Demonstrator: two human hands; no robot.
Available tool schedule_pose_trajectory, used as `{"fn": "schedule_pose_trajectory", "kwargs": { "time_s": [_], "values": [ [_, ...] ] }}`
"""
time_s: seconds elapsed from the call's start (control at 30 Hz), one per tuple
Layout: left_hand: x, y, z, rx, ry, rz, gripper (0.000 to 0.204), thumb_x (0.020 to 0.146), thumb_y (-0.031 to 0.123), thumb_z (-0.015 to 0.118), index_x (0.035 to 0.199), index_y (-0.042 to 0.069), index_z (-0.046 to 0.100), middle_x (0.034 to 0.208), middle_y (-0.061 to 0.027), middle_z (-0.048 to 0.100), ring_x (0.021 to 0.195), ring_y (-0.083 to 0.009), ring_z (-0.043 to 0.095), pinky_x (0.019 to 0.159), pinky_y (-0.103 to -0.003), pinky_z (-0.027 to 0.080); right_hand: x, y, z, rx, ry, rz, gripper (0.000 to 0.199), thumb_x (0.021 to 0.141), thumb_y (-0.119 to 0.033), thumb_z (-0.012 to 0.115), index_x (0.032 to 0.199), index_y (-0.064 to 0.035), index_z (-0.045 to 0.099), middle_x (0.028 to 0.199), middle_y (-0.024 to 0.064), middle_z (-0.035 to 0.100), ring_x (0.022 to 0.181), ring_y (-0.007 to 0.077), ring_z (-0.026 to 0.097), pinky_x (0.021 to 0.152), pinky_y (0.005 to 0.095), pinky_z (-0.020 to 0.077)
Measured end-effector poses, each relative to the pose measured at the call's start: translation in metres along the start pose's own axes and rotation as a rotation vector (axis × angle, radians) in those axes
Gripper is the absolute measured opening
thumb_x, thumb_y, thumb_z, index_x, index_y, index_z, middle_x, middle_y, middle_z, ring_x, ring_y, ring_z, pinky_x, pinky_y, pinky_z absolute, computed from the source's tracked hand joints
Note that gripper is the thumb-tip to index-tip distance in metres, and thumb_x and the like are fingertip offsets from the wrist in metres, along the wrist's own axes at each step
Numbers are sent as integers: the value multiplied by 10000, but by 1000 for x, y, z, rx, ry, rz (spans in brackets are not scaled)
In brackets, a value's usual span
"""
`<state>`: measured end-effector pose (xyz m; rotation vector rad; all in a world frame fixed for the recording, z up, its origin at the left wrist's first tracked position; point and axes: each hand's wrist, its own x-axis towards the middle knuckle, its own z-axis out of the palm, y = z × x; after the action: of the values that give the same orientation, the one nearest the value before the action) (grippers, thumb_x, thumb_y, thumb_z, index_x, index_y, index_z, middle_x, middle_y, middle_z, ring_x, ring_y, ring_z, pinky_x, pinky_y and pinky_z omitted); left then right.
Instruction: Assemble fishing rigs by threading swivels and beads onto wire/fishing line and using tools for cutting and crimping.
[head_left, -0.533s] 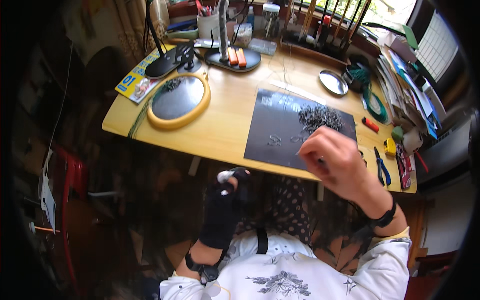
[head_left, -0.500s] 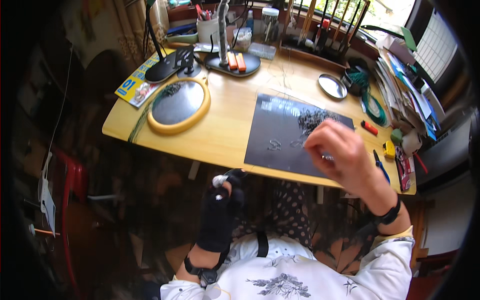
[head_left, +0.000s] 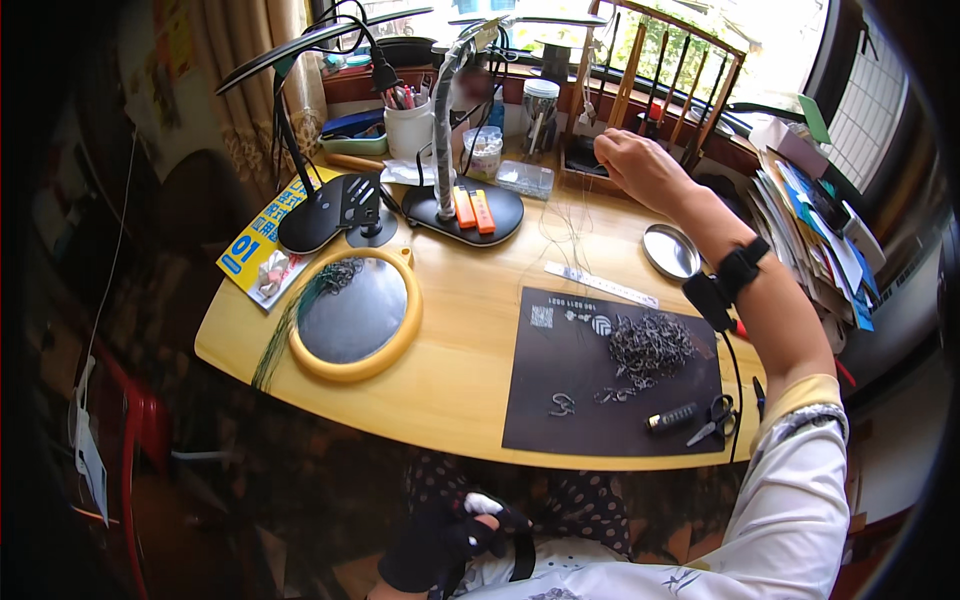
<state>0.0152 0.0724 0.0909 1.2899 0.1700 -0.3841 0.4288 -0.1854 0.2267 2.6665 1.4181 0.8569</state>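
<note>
My right hand (head_left: 632,160) is up over the far side of the desk (head_left: 460,350), in front of the rack (head_left: 625,75), its fingers curled inward. The threads (head_left: 572,225) hang just below it, very fine and pale, spreading loosely as they drop toward the white ruler (head_left: 600,284); I cannot tell whether my fingertips pinch one. My left hand (head_left: 470,540), in a black glove with bare fingertips, lies low at my lap, by my dotted trousers (head_left: 590,515). Its fingers are bent, with something white about them, and whether they grip anything I cannot tell.

The pile (head_left: 650,348) sits toward the upper right of the dark mat (head_left: 560,360): small, thin, curled pieces, dark grey with glints like metal, tangled in a rough heap. A few trail off its lower edge, and a little cluster (head_left: 562,404) lies apart to the left, its bent loops plain to see. Nearer me on the same mat are a black tube (head_left: 671,418), on its side, and scissors (head_left: 715,420) with dark handles. The round dish (head_left: 670,252), silvery and shallow, stands beyond the mat.
</note>
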Motion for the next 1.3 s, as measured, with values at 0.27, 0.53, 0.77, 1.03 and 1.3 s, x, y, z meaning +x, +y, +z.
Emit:
{"fn": "schedule_pose_trajectory", "kwargs": {
  "time_s": [0.27, 0.53, 0.77, 1.03, 1.3],
  "values": [
    [31, 19, 0, 289, -165, -216, 222, 969, 122, 696, 1171, 35, 725, 968, -33, 738, 924, -125, 642, 869, -290, 503, 30, 41, 78, 9, -53, 94, 97, 882, 16, 589, 857, -24, 504, 888, 153, 594, 887, 396, 652, 743, 473, 530],
    [53, 14, 1, -22, -325, -236, 197, 990, 128, 635, 1133, 12, 705, 963, -4, 694, 882, -84, 593, 805, -264, 502, 37, 56, 108, 49, -68, 90, 63, 866, 4, 612, 875, -53, 585, 916, 126, 623, 890, 378, 671, 757, 471, 543],
    [53, 8, 2, 45, -339, -220, 202, 990, 140, 635, 1132, 17, 707, 988, -27, 707, 922, -118, 608, 854, -294, 506, 33, 55, 105, 101, -87, 99, 88, 850, 29, 614, 889, -49, 601, 927, 120, 639, 900, 376, 674, 764, 457, 546],
    [44, -15, 7, 216, -298, -229, 227, 981, 161, 702, 1164, 29, 715, 991, -37, 720, 942, -119, 622, 891, -301, 500, 6, 35, 40, 54, -63, 101, 86, 870, 6, 638, 928, -39, 594, 926, 138, 641, 875, 385, 667, 735, 450, 538],
    [31, -46, 18, 219, -175, 132, 238, 966, 155, 707, 1154, 9, 715, 918, -47, 722, 824, -115, 616, 804, -296, 509, -98, -71, -81, 224, 1, 99, 153, 870, -3, 701, 984, -61, 617, 900, 110, 648, 803, 315, 682, 693, 391, 554]
  ]
}}
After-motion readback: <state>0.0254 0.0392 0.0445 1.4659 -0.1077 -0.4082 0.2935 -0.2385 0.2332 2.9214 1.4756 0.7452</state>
